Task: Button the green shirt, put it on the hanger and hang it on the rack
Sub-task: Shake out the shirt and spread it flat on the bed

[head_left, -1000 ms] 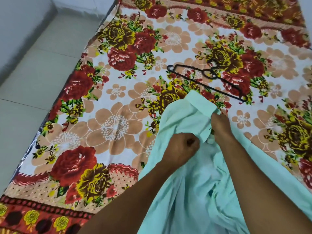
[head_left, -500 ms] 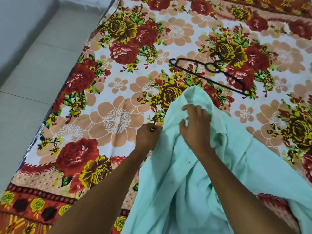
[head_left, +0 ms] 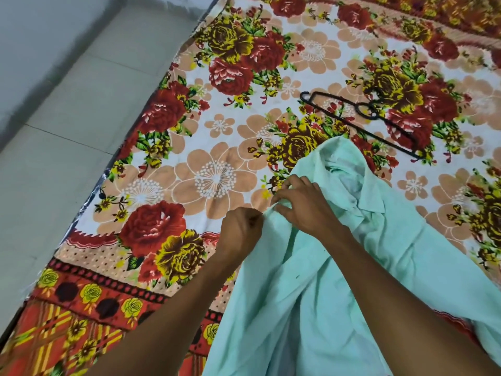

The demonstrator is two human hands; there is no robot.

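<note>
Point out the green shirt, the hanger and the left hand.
green shirt (head_left: 320,280), head view, on its front panel.
hanger (head_left: 390,131), head view, on its long straight bar.
left hand (head_left: 241,229), head view, on its back.

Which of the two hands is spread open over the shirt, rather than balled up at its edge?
The right hand: its fingers splay across the green shirt, while the left hand is closed into a fist, pinching the fabric edge.

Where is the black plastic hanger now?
The black plastic hanger lies flat on the floral bedsheet, in the upper right, beyond the green shirt, untouched.
</note>
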